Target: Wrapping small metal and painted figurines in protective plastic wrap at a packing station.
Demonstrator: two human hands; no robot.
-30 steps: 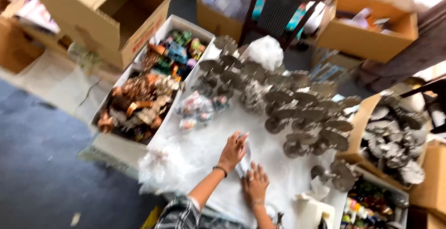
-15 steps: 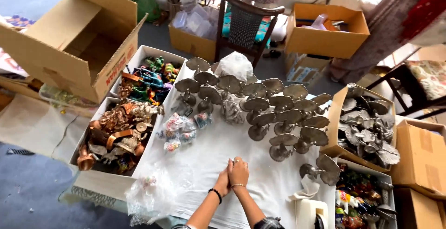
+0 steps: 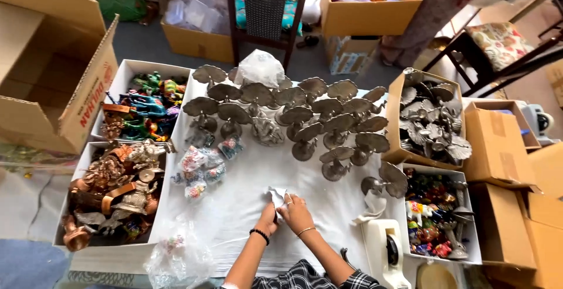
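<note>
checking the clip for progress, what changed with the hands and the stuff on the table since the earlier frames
The left hand and right hand were pressed together half a second ago with nothing showing between them; now they have parted a little and hold a crumpled white paper that pokes out above them. The view also shifted, from the head camera moving. The grey metal fan-shaped figures and small wrapped bundles on the white cloth stayed put.

A small crumpled piece of white paper or plastic wrap [image 3: 277,196] is held low over the white table covering [image 3: 246,218], near the front edge of the table. Its lower right part is pinched between both hands, while its upper left corner is left sticking out free. Whether anything is wrapped inside it cannot be told.
</note>
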